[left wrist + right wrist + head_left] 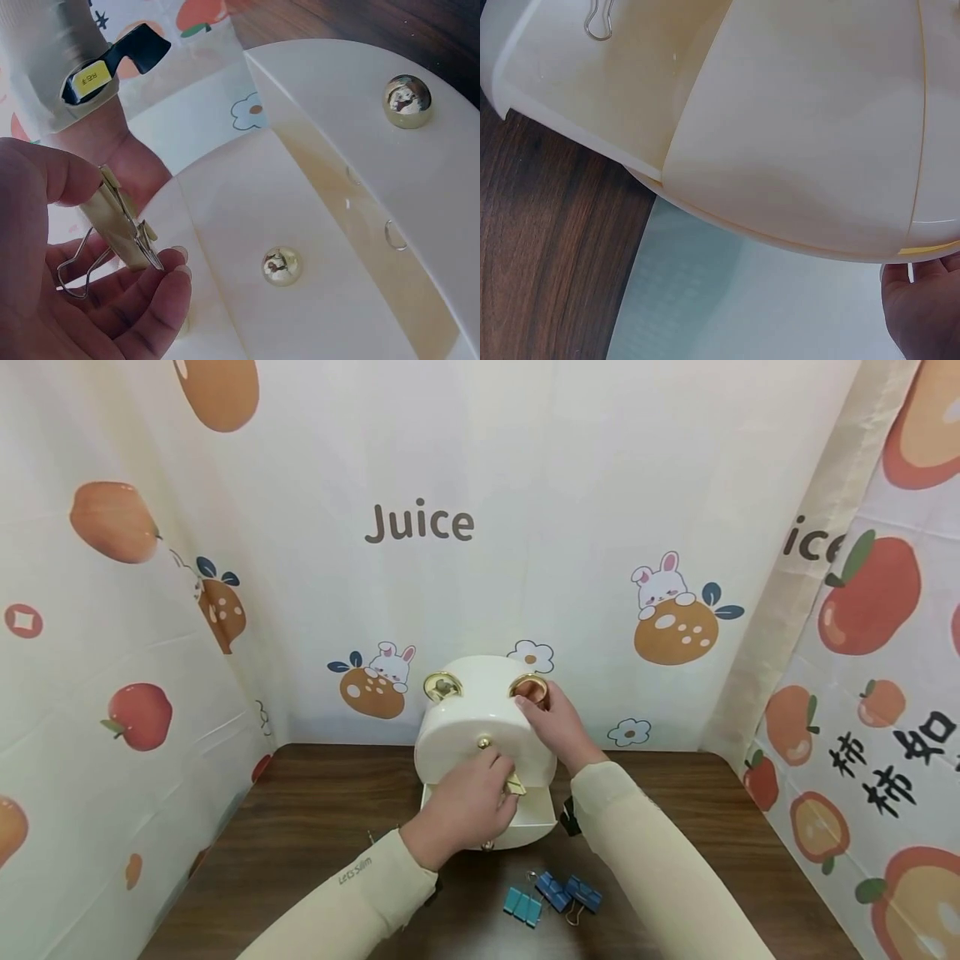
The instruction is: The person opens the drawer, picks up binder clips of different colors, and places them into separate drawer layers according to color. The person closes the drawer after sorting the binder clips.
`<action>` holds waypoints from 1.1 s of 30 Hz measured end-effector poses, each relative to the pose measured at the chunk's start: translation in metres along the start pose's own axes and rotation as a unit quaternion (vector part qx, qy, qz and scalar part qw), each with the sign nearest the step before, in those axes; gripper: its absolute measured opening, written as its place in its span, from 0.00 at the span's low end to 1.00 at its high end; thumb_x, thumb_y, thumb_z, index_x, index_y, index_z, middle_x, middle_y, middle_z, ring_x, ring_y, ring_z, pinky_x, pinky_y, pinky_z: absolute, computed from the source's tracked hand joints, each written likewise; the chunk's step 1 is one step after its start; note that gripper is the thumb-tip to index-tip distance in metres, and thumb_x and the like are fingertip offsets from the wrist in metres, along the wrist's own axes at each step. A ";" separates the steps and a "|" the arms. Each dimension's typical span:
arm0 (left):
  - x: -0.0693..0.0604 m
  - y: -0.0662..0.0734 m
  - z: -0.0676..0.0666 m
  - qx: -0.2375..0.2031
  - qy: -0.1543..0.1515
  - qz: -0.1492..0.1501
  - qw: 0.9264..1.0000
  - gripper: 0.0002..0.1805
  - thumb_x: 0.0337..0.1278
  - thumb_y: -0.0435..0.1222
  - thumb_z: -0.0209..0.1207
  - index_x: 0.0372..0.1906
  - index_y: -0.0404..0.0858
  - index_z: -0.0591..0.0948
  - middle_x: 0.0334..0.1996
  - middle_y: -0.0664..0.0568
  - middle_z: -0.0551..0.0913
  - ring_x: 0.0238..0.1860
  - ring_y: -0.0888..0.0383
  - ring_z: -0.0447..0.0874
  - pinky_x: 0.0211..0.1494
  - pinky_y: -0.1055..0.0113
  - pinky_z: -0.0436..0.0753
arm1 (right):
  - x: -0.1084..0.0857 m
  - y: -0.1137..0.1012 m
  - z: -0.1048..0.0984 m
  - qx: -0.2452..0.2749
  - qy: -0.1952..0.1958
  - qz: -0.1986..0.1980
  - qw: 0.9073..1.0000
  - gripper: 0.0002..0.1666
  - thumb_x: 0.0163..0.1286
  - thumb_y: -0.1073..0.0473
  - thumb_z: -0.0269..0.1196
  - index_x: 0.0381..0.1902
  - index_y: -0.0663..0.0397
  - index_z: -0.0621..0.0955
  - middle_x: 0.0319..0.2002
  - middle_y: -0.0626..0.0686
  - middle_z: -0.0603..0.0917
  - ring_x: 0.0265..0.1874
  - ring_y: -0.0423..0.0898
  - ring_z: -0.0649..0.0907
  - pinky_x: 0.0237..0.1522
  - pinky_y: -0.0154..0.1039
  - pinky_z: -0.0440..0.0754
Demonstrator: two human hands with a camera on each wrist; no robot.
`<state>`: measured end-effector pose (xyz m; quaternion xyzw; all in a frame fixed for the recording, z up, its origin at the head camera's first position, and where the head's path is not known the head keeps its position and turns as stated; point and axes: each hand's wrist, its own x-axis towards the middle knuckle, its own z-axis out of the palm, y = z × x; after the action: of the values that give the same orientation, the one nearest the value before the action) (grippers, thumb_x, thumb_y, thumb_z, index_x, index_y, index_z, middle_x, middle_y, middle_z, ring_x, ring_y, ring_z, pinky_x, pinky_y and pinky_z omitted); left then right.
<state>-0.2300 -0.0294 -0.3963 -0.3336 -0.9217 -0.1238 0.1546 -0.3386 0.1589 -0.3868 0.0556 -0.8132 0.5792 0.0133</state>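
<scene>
My left hand (468,802) pinches a pale yellow binder clip (116,229) between thumb and fingers, in front of the white drawer box (487,702). Below it, the lower drawer (536,812) stands pulled out; wire clip handles (598,34) show inside it. A gold knob (282,266) marks the upper front, which is closed. At the box's upper right, my right hand (562,727) holds the gold ring ear (529,687), with the thumb at its front. In the right wrist view its fingers (922,300) lie at the box's edge, partly cut off by the frame.
On the brown table (322,810), a teal binder clip (522,906) and blue binder clips (552,891) lie in front of the box, between my forearms. A printed curtain (480,585) stands close behind the box and along both sides.
</scene>
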 end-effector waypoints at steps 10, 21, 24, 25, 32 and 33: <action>-0.005 -0.002 0.014 -0.003 0.005 -0.006 1.000 0.10 0.64 0.38 0.60 0.46 0.38 0.78 0.39 0.52 0.75 0.35 0.59 0.75 0.38 0.64 0.80 | -0.002 -0.002 0.000 0.004 -0.003 0.001 1.000 0.27 0.77 0.41 0.62 0.64 0.49 0.71 0.60 0.54 0.77 0.54 0.51 0.79 0.53 0.49 0.80; -0.009 -0.003 0.023 -0.005 -0.027 -0.044 0.999 0.09 0.63 0.39 0.61 0.43 0.39 0.78 0.34 0.53 0.75 0.33 0.60 0.74 0.36 0.64 0.80 | -0.001 0.000 -0.001 0.000 -0.005 0.000 1.000 0.28 0.76 0.41 0.62 0.65 0.49 0.71 0.60 0.55 0.77 0.54 0.52 0.80 0.52 0.50 0.81; -0.009 -0.003 0.026 -0.004 -0.037 -0.056 0.998 0.09 0.63 0.40 0.61 0.43 0.40 0.78 0.33 0.54 0.75 0.33 0.60 0.74 0.37 0.64 0.80 | -0.001 0.001 -0.001 -0.005 -0.004 0.002 1.000 0.30 0.76 0.40 0.62 0.66 0.49 0.70 0.61 0.55 0.77 0.54 0.52 0.80 0.52 0.50 0.81; -0.009 -0.003 0.027 -0.004 -0.037 -0.059 0.998 0.09 0.63 0.40 0.61 0.43 0.40 0.78 0.33 0.54 0.75 0.32 0.61 0.74 0.37 0.64 0.80 | -0.001 0.001 -0.001 -0.006 -0.004 0.002 1.000 0.30 0.76 0.40 0.61 0.67 0.49 0.70 0.61 0.55 0.77 0.54 0.52 0.80 0.53 0.51 0.81; -0.008 -0.002 0.033 -0.007 -0.030 -0.098 0.995 0.10 0.62 0.40 0.61 0.41 0.37 0.79 0.30 0.53 0.75 0.28 0.61 0.74 0.30 0.64 0.80 | 0.001 0.002 0.000 -0.007 -0.001 0.001 1.000 0.29 0.76 0.41 0.62 0.66 0.49 0.70 0.60 0.54 0.77 0.54 0.52 0.80 0.54 0.51 0.80; -0.008 -0.002 0.034 -0.011 -0.032 -0.106 0.994 0.11 0.61 0.40 0.62 0.41 0.37 0.79 0.30 0.53 0.76 0.27 0.61 0.74 0.30 0.64 0.79 | 0.001 0.002 0.000 -0.006 -0.002 0.001 1.000 0.29 0.76 0.41 0.62 0.66 0.48 0.70 0.60 0.54 0.77 0.54 0.52 0.80 0.53 0.51 0.81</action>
<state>-0.2326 -0.0242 -0.4304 -0.2394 -0.9550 -0.1386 0.1073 -0.3397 0.1597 -0.3882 0.0554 -0.8167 0.5743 0.0112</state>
